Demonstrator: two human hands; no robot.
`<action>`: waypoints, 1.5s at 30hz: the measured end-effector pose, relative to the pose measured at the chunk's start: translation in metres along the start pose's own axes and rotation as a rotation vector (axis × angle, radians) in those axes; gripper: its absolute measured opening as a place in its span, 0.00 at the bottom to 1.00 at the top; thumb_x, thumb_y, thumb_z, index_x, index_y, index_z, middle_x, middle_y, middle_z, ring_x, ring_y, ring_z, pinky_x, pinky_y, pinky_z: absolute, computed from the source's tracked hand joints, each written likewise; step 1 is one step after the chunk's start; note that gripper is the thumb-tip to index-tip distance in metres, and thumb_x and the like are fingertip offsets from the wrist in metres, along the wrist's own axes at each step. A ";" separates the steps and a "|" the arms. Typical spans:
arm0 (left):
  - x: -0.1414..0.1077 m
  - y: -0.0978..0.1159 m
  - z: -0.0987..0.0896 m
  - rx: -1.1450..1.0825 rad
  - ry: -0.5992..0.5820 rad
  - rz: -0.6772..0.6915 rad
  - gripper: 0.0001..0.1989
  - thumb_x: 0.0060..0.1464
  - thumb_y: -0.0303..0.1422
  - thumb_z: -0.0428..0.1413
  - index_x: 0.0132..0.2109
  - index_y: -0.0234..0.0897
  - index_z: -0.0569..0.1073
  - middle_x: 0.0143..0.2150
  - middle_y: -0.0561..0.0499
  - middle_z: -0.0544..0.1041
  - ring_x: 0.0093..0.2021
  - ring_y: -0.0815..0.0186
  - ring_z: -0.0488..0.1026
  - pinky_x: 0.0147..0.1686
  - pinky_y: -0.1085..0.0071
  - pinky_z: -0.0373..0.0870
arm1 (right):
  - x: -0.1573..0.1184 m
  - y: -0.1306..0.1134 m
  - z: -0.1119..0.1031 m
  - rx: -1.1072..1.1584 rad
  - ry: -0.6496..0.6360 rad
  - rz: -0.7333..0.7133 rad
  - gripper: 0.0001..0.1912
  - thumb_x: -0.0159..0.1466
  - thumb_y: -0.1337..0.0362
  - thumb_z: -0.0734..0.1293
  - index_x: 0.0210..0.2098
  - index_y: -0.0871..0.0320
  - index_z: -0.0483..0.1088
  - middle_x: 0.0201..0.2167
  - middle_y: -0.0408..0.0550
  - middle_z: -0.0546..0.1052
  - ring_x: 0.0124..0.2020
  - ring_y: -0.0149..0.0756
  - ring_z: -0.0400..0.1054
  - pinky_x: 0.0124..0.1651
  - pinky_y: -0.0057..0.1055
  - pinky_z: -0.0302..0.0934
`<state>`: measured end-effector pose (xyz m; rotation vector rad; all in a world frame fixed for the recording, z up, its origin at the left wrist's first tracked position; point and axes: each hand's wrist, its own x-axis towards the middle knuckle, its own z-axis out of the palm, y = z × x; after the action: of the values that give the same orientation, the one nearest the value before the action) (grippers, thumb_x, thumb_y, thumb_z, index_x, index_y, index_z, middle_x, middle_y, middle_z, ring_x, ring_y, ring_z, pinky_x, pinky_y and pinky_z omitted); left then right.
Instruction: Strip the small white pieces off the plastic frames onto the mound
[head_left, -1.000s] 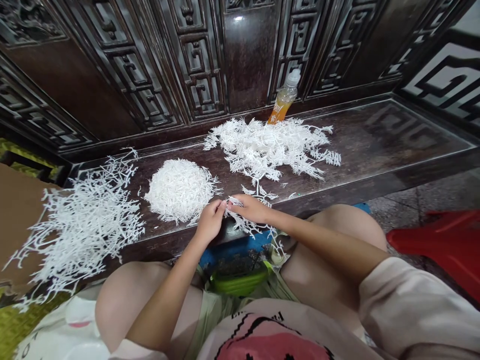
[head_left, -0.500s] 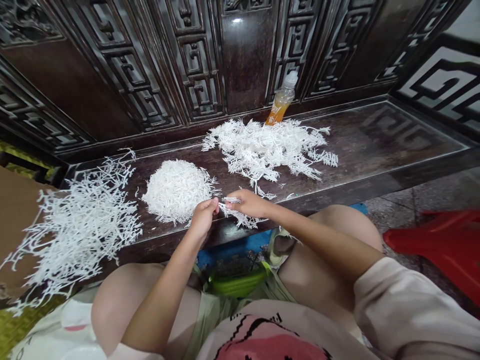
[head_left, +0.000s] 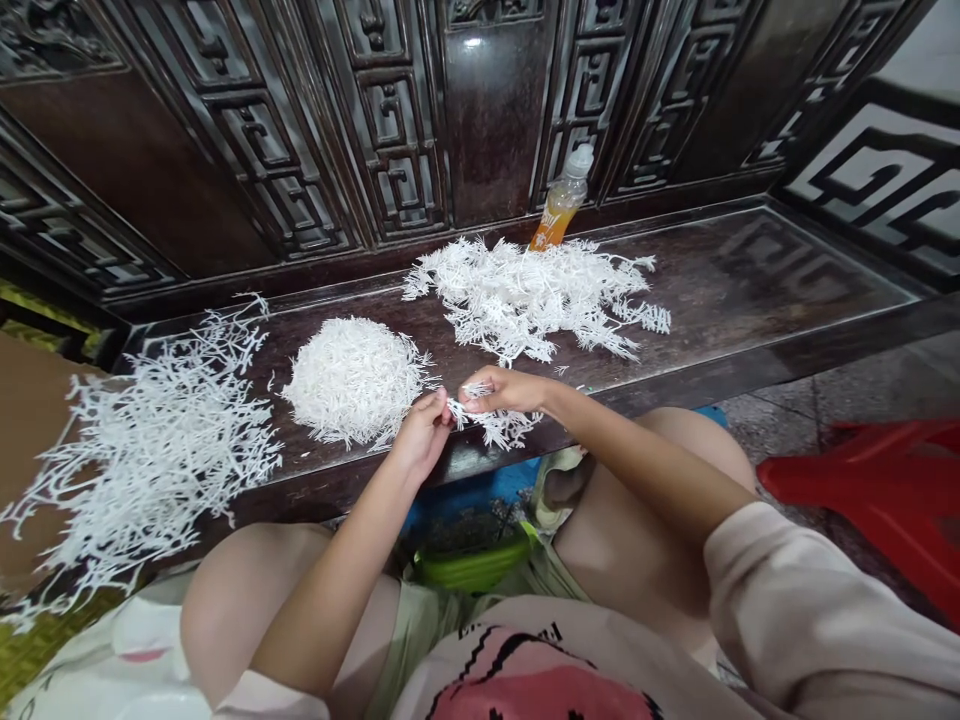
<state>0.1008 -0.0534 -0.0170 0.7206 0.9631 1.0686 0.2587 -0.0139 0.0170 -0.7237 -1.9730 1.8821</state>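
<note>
Over the front edge of the dark bench, my left hand (head_left: 424,432) pinches one end of a white branched plastic piece (head_left: 506,428). My right hand (head_left: 499,390) has its fingers closed on the same piece, close to the left fingertips, and its feathery sprigs stick out around and below that hand. Just left of my hands lies a rounded heap of small white bits (head_left: 356,380). Behind them spreads a looser pile of feathery white sprigs (head_left: 532,295). Farther left is a tangle of long bare white stems (head_left: 161,450).
An orange drink bottle (head_left: 559,205) stands behind the sprig pile against the carved wooden backrest (head_left: 495,120). Below the bench front (head_left: 615,410) are my knees and a green plastic object (head_left: 472,568). A red stool (head_left: 862,480) is at the right, cardboard (head_left: 30,440) at the left.
Both hands have shifted slightly right and closer together on the white piece. My left hand has turned a little, and the sprigs below my right hand now hang farther right.
</note>
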 end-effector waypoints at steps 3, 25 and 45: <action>0.003 0.023 -0.017 -0.068 0.092 0.096 0.17 0.49 0.34 0.49 0.17 0.36 0.53 0.17 0.55 0.53 0.21 0.73 0.56 0.30 0.70 0.60 | -0.013 -0.003 0.000 0.079 -0.127 0.074 0.18 0.46 0.52 0.68 0.24 0.63 0.64 0.20 0.40 0.64 0.23 0.25 0.54 0.27 0.25 0.49; -0.006 -0.003 -0.009 0.022 -0.016 -0.251 0.13 0.44 0.40 0.53 0.26 0.33 0.67 0.23 0.50 0.70 0.26 0.70 0.68 0.32 0.71 0.64 | 0.000 0.021 0.012 0.054 0.307 0.162 0.08 0.52 0.62 0.63 0.28 0.61 0.64 0.22 0.40 0.65 0.24 0.26 0.56 0.29 0.26 0.51; -0.008 -0.012 -0.012 0.646 -0.028 0.117 0.13 0.48 0.41 0.48 0.29 0.36 0.69 0.26 0.55 0.67 0.30 0.70 0.62 0.32 0.75 0.56 | -0.001 0.022 0.016 -0.437 0.301 0.107 0.13 0.56 0.57 0.58 0.26 0.62 0.64 0.21 0.40 0.63 0.24 0.26 0.53 0.28 0.24 0.47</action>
<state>0.0935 -0.0646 -0.0299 1.3274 1.2688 0.8383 0.2540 -0.0277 -0.0060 -1.1755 -2.1925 1.2985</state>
